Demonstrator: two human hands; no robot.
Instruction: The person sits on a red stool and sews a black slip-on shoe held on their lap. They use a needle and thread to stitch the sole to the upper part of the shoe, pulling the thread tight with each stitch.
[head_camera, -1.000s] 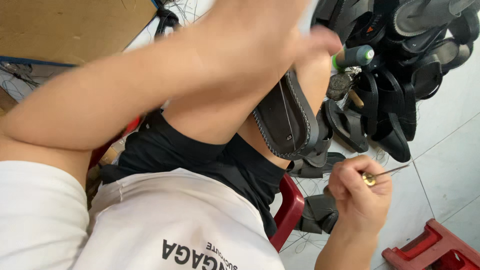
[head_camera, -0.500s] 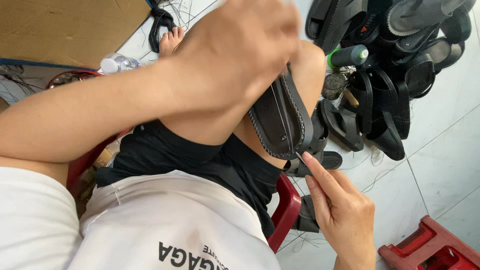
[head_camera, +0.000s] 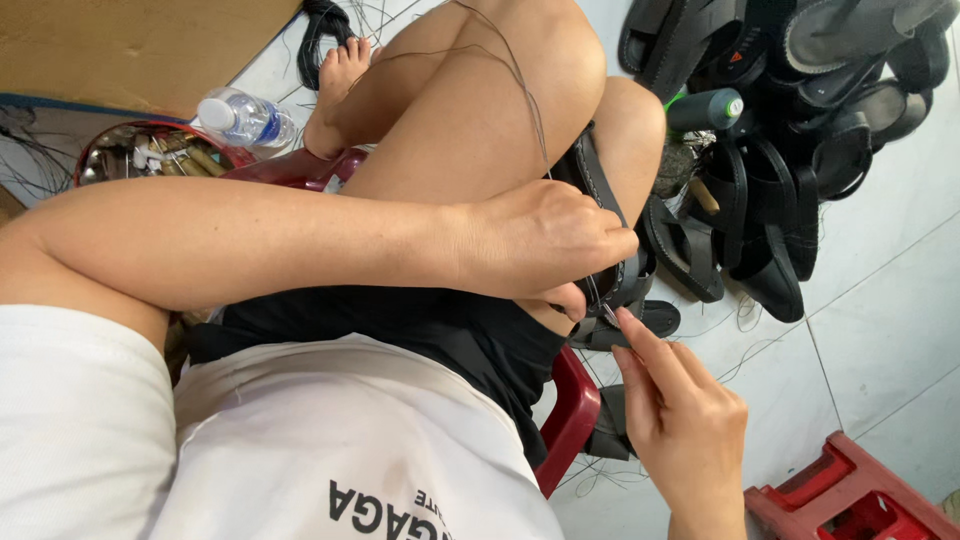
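Note:
A black sandal (head_camera: 612, 215) rests on edge against my knee. My left hand (head_camera: 545, 245) is closed over its near end and holds it steady. A thin dark thread (head_camera: 520, 80) runs from the sandal up across my thigh. My right hand (head_camera: 680, 415) reaches up from below with thumb and forefinger pinched on a small metal needle (head_camera: 607, 313) at the sandal's lower edge, right beside my left thumb.
A pile of black sandals (head_camera: 790, 120) lies on the white tiles at the right, with a green-capped tube (head_camera: 705, 108) among them. A plastic water bottle (head_camera: 245, 118) and a red bowl of tools (head_camera: 150, 155) sit at left. Red stools (head_camera: 850, 495) stand nearby.
My left hand has dropped from high over my knee to the sandal's near end. My right hand came in from the side and now pinches the needle at the sandal's edge.

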